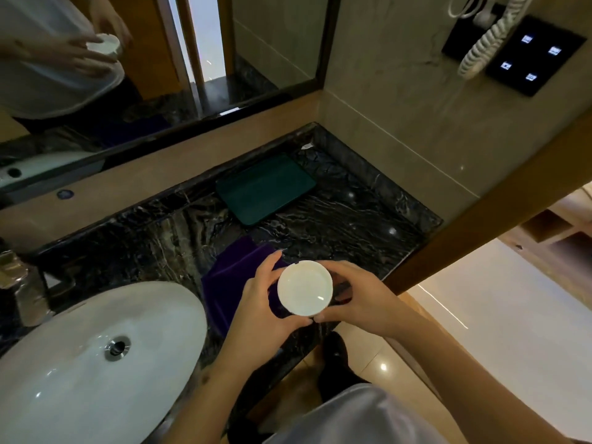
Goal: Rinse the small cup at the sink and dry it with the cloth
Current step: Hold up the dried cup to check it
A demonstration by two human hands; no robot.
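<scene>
You've got the small cup (304,288) cradled between both hands, mouth facing up at you — white inside, and whether any water sits in it I can't tell. Your left hand (264,302) curls around its left side, fingers closed on the wall, thumb tip down at the near rim. Your right hand (355,299) wraps the right side the same way, its thumb tip nearly meeting the left one below the cup. The cup hangs above the front edge of the tabletop (336,216), just right of the sink.

Under your hands lies the purple cloth (230,277), rumpled, spread on the dark veined marble. The sink (96,347) to the left is a white oval bowl, drain in the middle, with a few glints on its walls. The faucet (19,283) stands at the far left edge.

Further back on the tabletop a dark green tray (266,189) lies flat near the wall — nothing in it that I can make out. The mirror (144,59) behind shows your hands and cup reflected. On the right wall, a black switch panel (535,59) with a coiled cord (490,36) hanging across it.
</scene>
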